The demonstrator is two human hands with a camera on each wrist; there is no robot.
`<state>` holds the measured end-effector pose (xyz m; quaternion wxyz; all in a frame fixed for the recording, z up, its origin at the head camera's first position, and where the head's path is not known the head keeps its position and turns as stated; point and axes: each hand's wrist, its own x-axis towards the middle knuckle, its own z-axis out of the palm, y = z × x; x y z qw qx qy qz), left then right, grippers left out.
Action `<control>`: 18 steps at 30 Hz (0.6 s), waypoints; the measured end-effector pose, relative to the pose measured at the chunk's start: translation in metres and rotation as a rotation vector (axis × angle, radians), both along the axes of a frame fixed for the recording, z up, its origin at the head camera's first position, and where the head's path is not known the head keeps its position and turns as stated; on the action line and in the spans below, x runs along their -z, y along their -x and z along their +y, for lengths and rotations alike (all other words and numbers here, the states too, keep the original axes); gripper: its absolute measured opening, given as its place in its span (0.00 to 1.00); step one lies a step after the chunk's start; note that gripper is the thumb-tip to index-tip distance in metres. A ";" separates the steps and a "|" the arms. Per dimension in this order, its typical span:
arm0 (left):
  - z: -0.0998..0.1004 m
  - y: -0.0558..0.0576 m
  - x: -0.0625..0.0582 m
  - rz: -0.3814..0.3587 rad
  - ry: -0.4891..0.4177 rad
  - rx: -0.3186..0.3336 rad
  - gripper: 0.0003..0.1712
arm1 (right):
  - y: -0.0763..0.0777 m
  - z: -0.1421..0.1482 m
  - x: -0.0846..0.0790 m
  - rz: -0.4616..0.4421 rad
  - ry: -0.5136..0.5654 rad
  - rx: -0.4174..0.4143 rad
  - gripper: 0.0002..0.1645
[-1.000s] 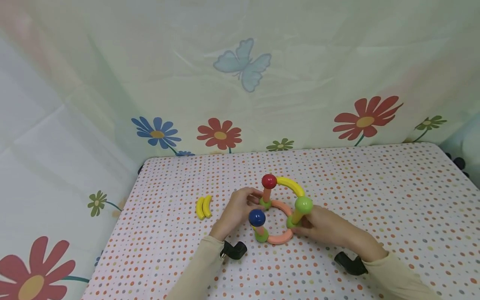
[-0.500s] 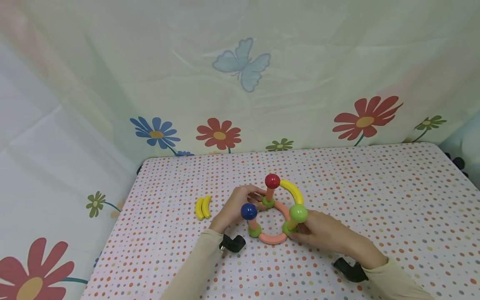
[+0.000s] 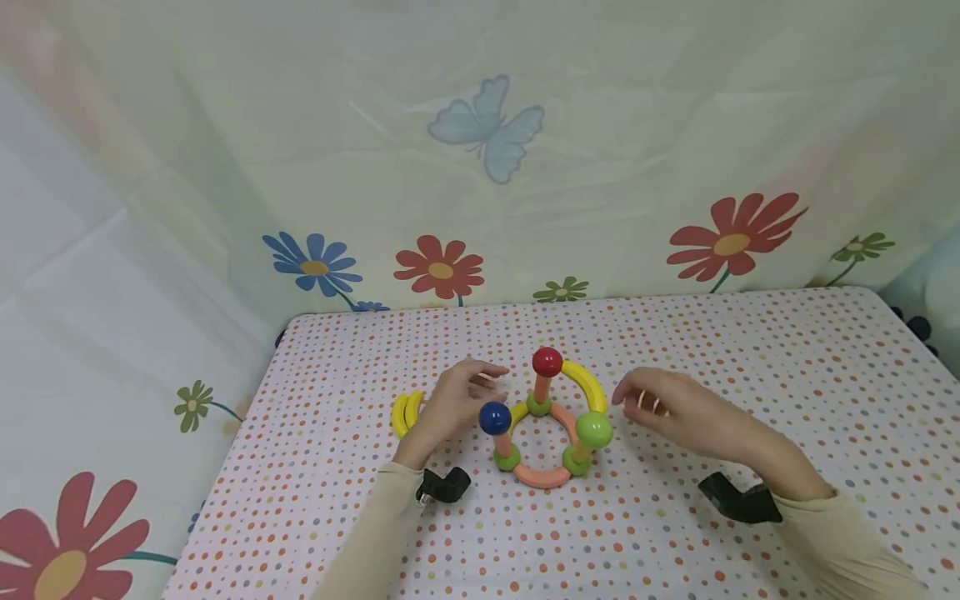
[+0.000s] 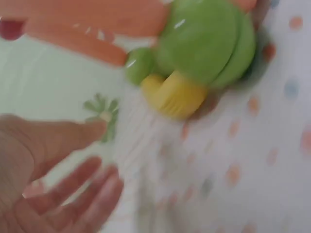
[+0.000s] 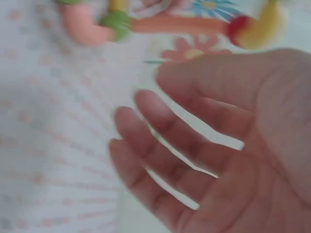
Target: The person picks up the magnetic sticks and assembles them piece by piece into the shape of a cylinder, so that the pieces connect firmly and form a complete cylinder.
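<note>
A toy structure of rods and balls stands on the table. Its base is a ring of curved salmon rods [image 3: 542, 477] and a curved yellow rod [image 3: 518, 412], joined by green balls [image 3: 507, 457]. Three upright rods carry a red ball [image 3: 547, 362], a blue ball [image 3: 495, 418] and a light green ball [image 3: 594, 430]. An arched yellow rod [image 3: 584, 385] links the red and light green tops. My left hand [image 3: 454, 402] is just left of the structure, fingers loose and holding nothing. To its right, my right hand [image 3: 671, 408] hovers with relaxed fingers, also holding nothing.
Two loose curved yellow rods [image 3: 407, 412] lie left of the structure, partly behind my left hand. The dotted tablecloth [image 3: 750, 358] reaches back to a flowered curtain [image 3: 600, 167]. A black wrist camera [image 3: 742, 498] sits on each wrist.
Both hands have let go of the structure and drawn apart, the left to the left and the right to the right. Earlier, the structure shifted and turned slightly; it now stands by itself.
</note>
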<state>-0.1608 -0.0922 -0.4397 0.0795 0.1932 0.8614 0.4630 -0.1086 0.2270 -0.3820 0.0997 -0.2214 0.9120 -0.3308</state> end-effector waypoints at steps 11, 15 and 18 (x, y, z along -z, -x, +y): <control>-0.038 -0.013 -0.022 0.104 0.414 -0.347 0.18 | 0.031 -0.030 -0.040 0.172 0.201 -0.025 0.18; -0.044 -0.016 -0.018 0.087 0.465 -0.350 0.19 | 0.036 -0.045 -0.038 0.155 0.206 -0.087 0.21; -0.046 -0.016 -0.015 0.074 0.487 -0.357 0.20 | 0.037 -0.054 -0.036 0.140 0.197 -0.108 0.21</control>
